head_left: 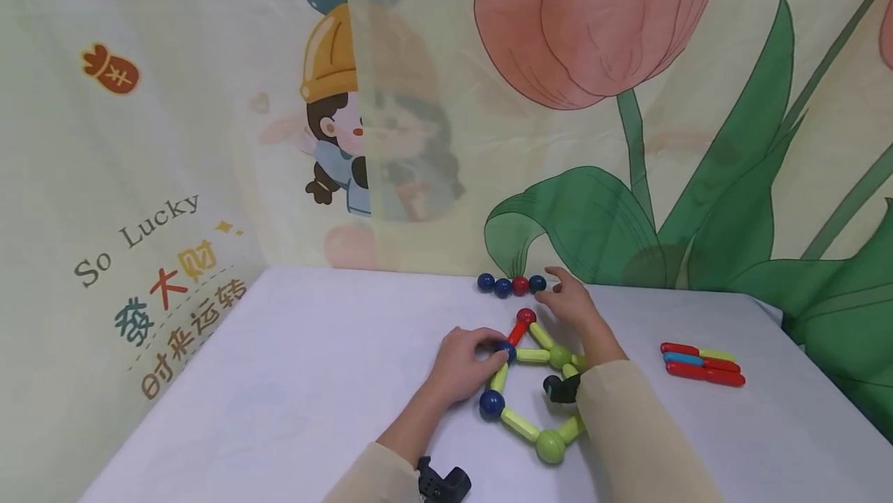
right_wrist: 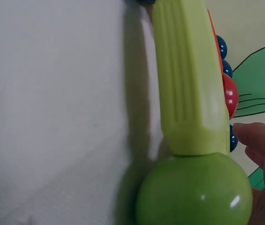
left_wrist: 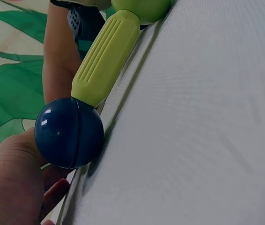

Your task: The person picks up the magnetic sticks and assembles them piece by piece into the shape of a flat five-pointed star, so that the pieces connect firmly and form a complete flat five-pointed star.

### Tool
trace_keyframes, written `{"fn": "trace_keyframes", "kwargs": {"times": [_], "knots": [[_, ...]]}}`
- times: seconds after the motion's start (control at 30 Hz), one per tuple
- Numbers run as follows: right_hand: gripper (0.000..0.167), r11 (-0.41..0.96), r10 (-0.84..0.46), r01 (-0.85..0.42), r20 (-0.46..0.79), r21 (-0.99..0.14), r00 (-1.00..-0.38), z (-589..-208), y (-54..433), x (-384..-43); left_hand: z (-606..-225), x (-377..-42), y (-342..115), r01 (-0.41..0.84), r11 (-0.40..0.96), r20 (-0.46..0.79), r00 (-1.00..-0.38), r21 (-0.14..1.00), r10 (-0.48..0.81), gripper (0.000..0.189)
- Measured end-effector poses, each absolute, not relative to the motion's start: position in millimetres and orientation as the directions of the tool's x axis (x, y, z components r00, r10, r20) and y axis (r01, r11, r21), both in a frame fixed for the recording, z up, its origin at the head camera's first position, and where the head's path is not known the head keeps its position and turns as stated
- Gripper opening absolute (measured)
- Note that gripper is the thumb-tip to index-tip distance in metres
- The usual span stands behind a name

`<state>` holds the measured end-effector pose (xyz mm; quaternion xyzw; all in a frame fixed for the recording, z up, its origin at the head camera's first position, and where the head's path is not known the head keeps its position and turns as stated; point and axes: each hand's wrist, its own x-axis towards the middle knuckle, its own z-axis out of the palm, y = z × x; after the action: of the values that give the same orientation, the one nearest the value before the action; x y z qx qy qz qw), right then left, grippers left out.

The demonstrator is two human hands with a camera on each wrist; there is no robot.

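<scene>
A magnetic stick-and-ball frame lies on the table, with yellow-green sticks (head_left: 519, 425), a red stick (head_left: 517, 332), a red ball (head_left: 526, 317) and green balls (head_left: 550, 446). My left hand (head_left: 463, 363) pinches the frame's upper-left blue ball (head_left: 509, 351) between thumb and fingers. Nearer to me is the frame's lower-left blue ball (left_wrist: 69, 132), large in the left wrist view. Beyond the frame, my right hand (head_left: 574, 308) reaches to the blue ball (head_left: 537, 284) at the right end of a row, thumb and forefinger apart beside it. My right forearm hides the frame's right side.
The row at the table's back edge also has a red ball (head_left: 520, 286) and two blue balls (head_left: 486, 282). Red, blue and yellow-green sticks (head_left: 703, 363) lie in a group to the right. A printed cloth (head_left: 418, 100) hangs behind the white table (head_left: 314, 379).
</scene>
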<state>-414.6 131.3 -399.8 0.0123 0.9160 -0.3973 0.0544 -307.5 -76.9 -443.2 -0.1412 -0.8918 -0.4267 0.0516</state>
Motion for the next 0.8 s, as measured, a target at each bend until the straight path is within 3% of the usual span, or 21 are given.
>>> {"fn": "trace_keyframes", "kwargs": {"times": [0.23, 0.4, 0.8], "knots": [[0.064, 0.794, -0.05, 0.015, -0.09, -0.608, -0.995, -401, 133, -419, -444, -308, -74, 0.291, 0.61, 0.202, -0.956, 0.737, 0.211, 0.029], [0.059, 0.773, -0.002, 0.048, -0.079, -0.633, -0.997, -403, 132, -424, -443, -308, -74, 0.291, 0.61, 0.209, -0.956, 0.737, 0.204, 0.028], [0.046, 0.787, -0.03, 0.007, -0.05, -0.617, -0.998, -406, 136, -422, -443, -309, -75, 0.278, 0.623, 0.199, -0.961, 0.731, 0.194, 0.029]]}}
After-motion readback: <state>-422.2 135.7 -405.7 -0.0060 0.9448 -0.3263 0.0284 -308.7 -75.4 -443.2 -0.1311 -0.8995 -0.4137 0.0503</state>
